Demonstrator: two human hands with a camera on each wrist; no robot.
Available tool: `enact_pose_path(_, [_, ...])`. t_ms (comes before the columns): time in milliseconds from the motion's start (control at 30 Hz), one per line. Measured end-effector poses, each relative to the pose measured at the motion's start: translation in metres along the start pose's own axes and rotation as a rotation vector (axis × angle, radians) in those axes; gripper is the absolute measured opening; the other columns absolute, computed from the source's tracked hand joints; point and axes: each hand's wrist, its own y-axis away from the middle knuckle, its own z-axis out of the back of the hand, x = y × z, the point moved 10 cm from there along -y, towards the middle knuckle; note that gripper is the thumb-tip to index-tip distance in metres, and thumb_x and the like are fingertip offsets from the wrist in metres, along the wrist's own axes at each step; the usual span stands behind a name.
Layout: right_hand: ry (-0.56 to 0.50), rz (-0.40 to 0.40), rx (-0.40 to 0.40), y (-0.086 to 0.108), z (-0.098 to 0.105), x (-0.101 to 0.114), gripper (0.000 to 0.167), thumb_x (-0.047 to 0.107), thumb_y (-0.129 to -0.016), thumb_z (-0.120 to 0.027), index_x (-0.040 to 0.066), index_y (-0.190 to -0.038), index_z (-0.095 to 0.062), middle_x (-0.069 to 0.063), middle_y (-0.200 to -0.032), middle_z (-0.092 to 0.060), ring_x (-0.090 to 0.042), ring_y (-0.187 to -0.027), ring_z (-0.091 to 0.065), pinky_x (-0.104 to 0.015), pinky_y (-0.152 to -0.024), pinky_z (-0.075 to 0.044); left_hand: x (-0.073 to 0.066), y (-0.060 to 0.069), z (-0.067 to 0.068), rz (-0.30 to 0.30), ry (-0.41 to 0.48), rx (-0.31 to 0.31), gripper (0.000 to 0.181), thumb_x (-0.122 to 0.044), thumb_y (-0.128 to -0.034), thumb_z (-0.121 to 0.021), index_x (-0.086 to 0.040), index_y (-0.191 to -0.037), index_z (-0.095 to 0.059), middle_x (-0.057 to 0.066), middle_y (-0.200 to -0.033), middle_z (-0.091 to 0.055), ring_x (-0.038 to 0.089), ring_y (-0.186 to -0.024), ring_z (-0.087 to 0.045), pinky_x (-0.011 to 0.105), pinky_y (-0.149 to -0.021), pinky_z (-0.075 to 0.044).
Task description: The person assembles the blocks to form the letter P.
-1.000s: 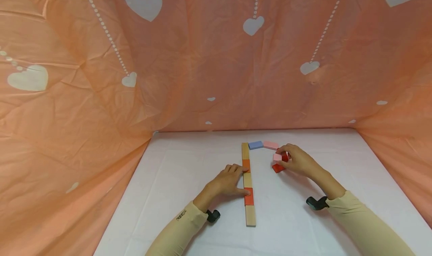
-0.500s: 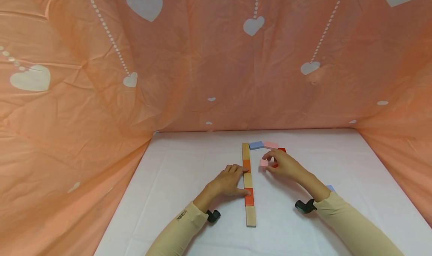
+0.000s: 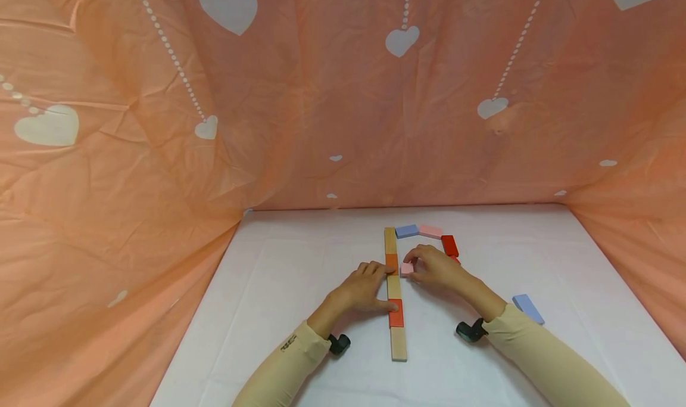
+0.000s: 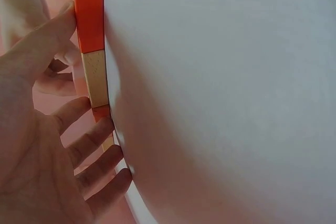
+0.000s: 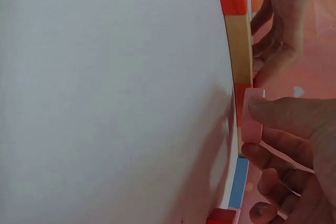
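A straight row of flat blocks, plain wood (image 3: 398, 343) alternating with orange-red ones (image 3: 396, 319), runs along the middle of the white table. My left hand (image 3: 364, 288) rests against it from the left, fingers spread, thumb and forefinger touching two orange-red blocks. Between thumb and fingers, my right hand (image 3: 436, 270) pinches a small pink block (image 5: 253, 121), just right of the row's upper orange block. From the row's far end a blue block (image 3: 407, 231), another pink block (image 3: 430, 232) and a red block (image 3: 449, 245) curve to the right. A second red piece is mostly hidden by the right hand.
A loose blue block (image 3: 527, 308) lies on the white tablecloth (image 3: 300, 246) beside the right forearm. Behind the table hangs an orange curtain (image 3: 343, 97) with white hearts. Each wrist carries a small black camera (image 3: 470, 331).
My right hand has carried the pink block leftward from the red blocks to beside the row. The loose blue block has come into sight by the right sleeve. My left hand stays put.
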Motion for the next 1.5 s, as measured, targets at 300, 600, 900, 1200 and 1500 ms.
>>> enact_pose_path(300, [0.057, -0.042, 0.025, -0.003, -0.007, 0.001, 0.027, 0.017, -0.093, -0.084, 0.01, -0.118, -0.074, 0.002, -0.103, -0.067, -0.022, -0.1, -0.061, -0.048, -0.099, -0.055, 0.0, 0.0, -0.001, -0.002, 0.006, 0.008, 0.086, -0.06, -0.0934, -0.078, -0.018, -0.16, -0.044, 0.006, -0.155, -0.049, 0.027, -0.14, -0.047, 0.04, -0.117, -0.043])
enact_pose_path(600, [0.049, -0.028, 0.024, -0.003, -0.008, 0.003, 0.026, 0.015, -0.093, -0.084, 0.009, -0.117, -0.074, 0.002, -0.102, -0.066, -0.021, -0.099, -0.06, -0.048, -0.098, -0.055, 0.001, -0.001, -0.001, 0.0, 0.003, 0.003, 0.085, -0.061, -0.0929, -0.078, -0.018, -0.159, -0.045, 0.006, -0.155, -0.049, 0.026, -0.139, -0.047, 0.04, -0.116, -0.044])
enact_pose_path(900, [0.037, -0.058, 0.026, -0.002, -0.008, 0.003, 0.032, 0.017, -0.093, -0.084, 0.009, -0.122, -0.072, 0.001, -0.104, -0.067, -0.021, -0.1, -0.061, -0.048, -0.099, -0.056, 0.0, -0.001, -0.001, 0.006, -0.002, 0.011, 0.086, -0.061, -0.0927, -0.078, -0.018, -0.159, -0.045, 0.006, -0.155, -0.049, 0.026, -0.139, -0.047, 0.042, -0.115, -0.045])
enact_pose_path(1200, [0.062, -0.077, -0.034, 0.011, 0.011, 0.005, 0.038, 0.018, -0.094, -0.083, 0.009, -0.128, -0.072, -0.004, -0.111, -0.069, -0.027, -0.107, -0.063, -0.051, -0.096, -0.058, 0.0, -0.001, -0.001, 0.02, 0.016, 0.016, 0.086, -0.06, -0.0927, -0.079, -0.019, -0.16, -0.045, 0.006, -0.156, -0.048, 0.027, -0.141, -0.046, 0.043, -0.117, -0.043])
enact_pose_path(1500, [0.034, -0.052, -0.112, 0.041, 0.037, 0.003, 0.036, 0.014, -0.091, -0.085, 0.004, -0.123, -0.073, -0.008, -0.108, -0.072, -0.029, -0.102, -0.067, -0.05, -0.089, -0.058, 0.002, 0.0, -0.004, 0.042, 0.039, 0.036, 0.086, -0.059, -0.093, -0.078, -0.022, -0.162, -0.043, 0.005, -0.159, -0.046, 0.027, -0.144, -0.043, 0.045, -0.12, -0.041])
